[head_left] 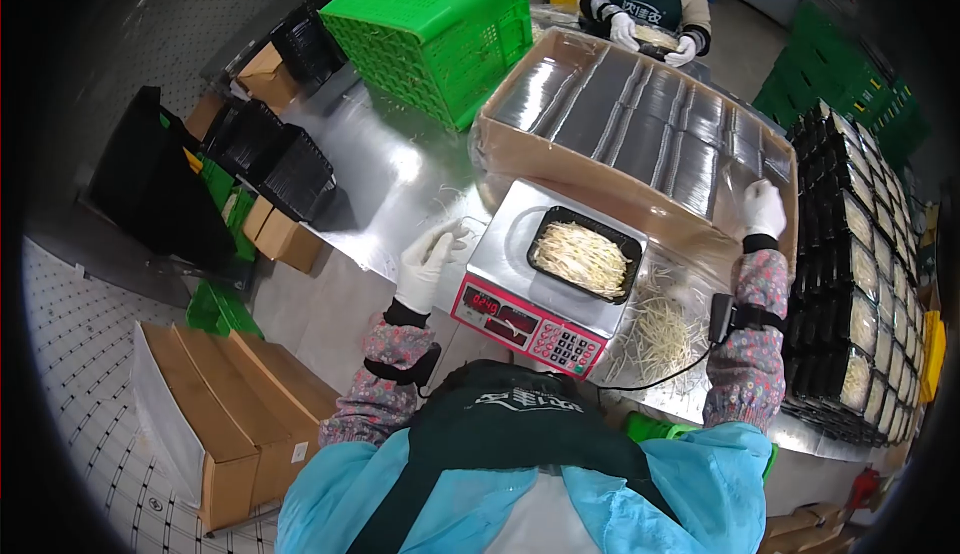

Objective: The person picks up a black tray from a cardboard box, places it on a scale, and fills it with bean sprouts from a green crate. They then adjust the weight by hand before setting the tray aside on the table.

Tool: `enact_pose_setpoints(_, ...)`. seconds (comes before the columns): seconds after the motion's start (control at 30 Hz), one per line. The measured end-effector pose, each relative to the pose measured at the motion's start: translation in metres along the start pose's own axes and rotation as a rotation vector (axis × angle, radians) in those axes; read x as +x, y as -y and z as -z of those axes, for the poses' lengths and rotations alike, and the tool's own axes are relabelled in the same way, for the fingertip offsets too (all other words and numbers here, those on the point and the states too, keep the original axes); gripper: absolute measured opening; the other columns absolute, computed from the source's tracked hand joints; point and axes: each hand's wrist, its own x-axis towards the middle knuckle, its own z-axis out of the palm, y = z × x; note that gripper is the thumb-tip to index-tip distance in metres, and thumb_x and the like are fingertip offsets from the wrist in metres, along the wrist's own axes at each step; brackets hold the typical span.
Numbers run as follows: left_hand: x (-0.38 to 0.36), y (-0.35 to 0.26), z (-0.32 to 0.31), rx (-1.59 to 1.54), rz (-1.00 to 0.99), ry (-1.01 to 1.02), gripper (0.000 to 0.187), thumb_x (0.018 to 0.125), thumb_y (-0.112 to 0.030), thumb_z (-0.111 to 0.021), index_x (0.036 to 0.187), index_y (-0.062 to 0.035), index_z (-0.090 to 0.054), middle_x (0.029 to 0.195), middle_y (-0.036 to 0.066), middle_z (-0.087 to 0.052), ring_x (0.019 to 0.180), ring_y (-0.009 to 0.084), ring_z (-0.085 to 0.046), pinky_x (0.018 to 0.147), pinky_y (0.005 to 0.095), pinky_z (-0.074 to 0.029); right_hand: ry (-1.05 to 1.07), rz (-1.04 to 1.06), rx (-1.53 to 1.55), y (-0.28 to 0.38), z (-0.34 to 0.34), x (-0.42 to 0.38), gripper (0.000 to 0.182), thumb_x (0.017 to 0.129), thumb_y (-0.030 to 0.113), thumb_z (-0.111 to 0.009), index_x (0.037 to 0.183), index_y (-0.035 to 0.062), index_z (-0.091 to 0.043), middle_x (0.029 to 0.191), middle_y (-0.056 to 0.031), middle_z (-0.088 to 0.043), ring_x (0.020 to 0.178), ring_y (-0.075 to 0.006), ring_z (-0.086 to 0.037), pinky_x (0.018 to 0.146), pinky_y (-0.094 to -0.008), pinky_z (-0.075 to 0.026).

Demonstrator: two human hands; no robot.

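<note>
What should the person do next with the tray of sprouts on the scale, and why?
Probably lift the black tray off the scale with the right hand. It already sits full of bean sprouts on the pan, the display is lit, and neither the right hand nor the left hand holds anything; filled trays are stacked to the right.

Bright overhead light, table glare, fisheye vignette

Both gloved hands, left (425, 266) and right (763, 209), reach forward, apart.
</note>
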Motion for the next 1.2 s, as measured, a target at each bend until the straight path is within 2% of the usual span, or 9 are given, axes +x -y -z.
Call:
enact_pose_setpoints(0.23,0.033,-0.019,-0.015,-0.595,0.241,0.357,0.074,0.096,-0.058,-0.041,0.135,0.0045,-0.042,0.106,0.019,-0.066,0.076,0.0208,-0.068,0.047,0.0210,-0.049,-0.051,0.568,1.303,0.079,0.149,-0.095,0.014,0.088,-0.001,-0.060,0.102,0.0010,-0.064,0.102,-0.0055,-0.064,0.093,-0.0190,-0.060,0.084,-0.0299,-0.048)
enact_pose_setpoints(0.4,0.050,-0.044,-0.044,-0.961,0.445,0.625,0.065,0.096,-0.046,-0.048,0.134,0.0063,-0.041,0.106,0.018,-0.065,0.075,0.0193,-0.066,0.046,0.0224,-0.051,0.311,1.309,1.001,0.115,0.152,-0.167,0.028,0.078,0.012,-0.072,0.105,0.0059,-0.069,0.107,-0.0099,-0.066,0.103,-0.0293,-0.059,0.092,-0.0404,-0.046)
enact_pose_setpoints(0.53,0.044,-0.015,-0.063,-0.455,0.217,0.460,0.048,0.092,-0.004,-0.047,0.139,0.0043,-0.036,0.109,0.015,-0.065,0.071,0.0145,-0.064,0.053,0.0215,-0.051,0.813,0.841,1.210,0.073,0.110,-0.183,0.039,0.086,0.014,-0.067,0.124,0.0090,-0.063,0.139,-0.0143,-0.049,0.132,-0.0304,-0.040,0.109,-0.0429,-0.031)
enact_pose_setpoints(0.67,0.034,0.016,-0.102,-0.311,0.087,0.431,0.050,0.090,0.001,-0.050,0.139,-0.0019,-0.039,0.108,0.016,-0.066,0.074,0.0159,-0.064,0.063,0.0248,-0.053,0.847,0.155,1.154,0.068,0.057,-0.220,0.048,0.092,0.015,-0.061,0.137,0.0040,-0.049,0.121,-0.0080,-0.063,0.107,-0.0169,-0.059,0.089,-0.0311,-0.047)
enact_pose_setpoints(0.73,0.065,0.073,-0.127,0.205,-0.528,0.240,0.051,0.088,-0.001,-0.053,0.138,-0.0044,-0.042,0.105,0.013,-0.067,0.084,0.0213,-0.065,0.076,0.0310,-0.052,0.658,0.198,0.863,0.071,0.030,-0.219,0.045,0.092,0.019,-0.061,0.134,0.0062,-0.051,0.104,-0.0098,-0.069,0.092,-0.0216,-0.067,0.079,-0.0358,-0.050)
enact_pose_setpoints(0.87,0.093,0.047,-0.133,0.586,-0.542,0.246,0.050,0.089,-0.007,-0.057,0.138,-0.0070,-0.044,0.109,0.011,-0.065,0.101,0.0269,-0.062,0.093,0.0371,-0.046,0.340,0.365,0.430,0.080,-0.005,-0.207,0.038,0.094,0.036,-0.054,0.122,0.0110,-0.059,0.093,-0.0204,-0.068,0.089,-0.0383,-0.065,0.080,-0.0487,-0.050)
enact_pose_setpoints(1.0,0.115,0.106,-0.127,0.304,-0.128,0.272,0.039,0.090,-0.017,-0.062,0.126,-0.0036,-0.056,0.103,0.012,-0.069,0.095,0.0239,-0.064,0.084,0.0338,-0.049,0.358,0.170,0.640,0.086,-0.036,-0.210,0.037,0.093,0.035,-0.056,0.115,0.0064,-0.062,0.098,-0.0196,-0.068,0.093,-0.0346,-0.066,0.084,-0.0434,-0.049)
enact_pose_setpoints(1.13,0.107,0.094,-0.127,0.024,0.126,0.289,0.018,0.085,-0.009,-0.068,0.100,0.0006,-0.067,0.090,0.006,-0.068,0.083,0.0159,-0.064,0.074,0.0276,-0.051,0.562,-0.186,1.383,0.079,-0.088,-0.213,0.015,0.089,0.013,-0.066,0.095,-0.0003,-0.064,0.082,-0.0008,-0.066,0.074,-0.0075,-0.058,0.068,-0.0232,-0.047)
enact_pose_setpoints(1.2,0.106,0.090,-0.127,-0.371,0.453,0.289,0.014,0.084,-0.010,-0.069,0.092,0.0019,-0.068,0.076,0.006,-0.066,0.066,0.0149,-0.063,0.062,0.0279,-0.051,0.552,-0.235,1.382,0.076,-0.091,-0.215,0.011,0.089,0.013,-0.067,0.090,0.0033,-0.063,0.082,-0.0010,-0.065,0.073,-0.0075,-0.058,0.068,-0.0233,-0.046)
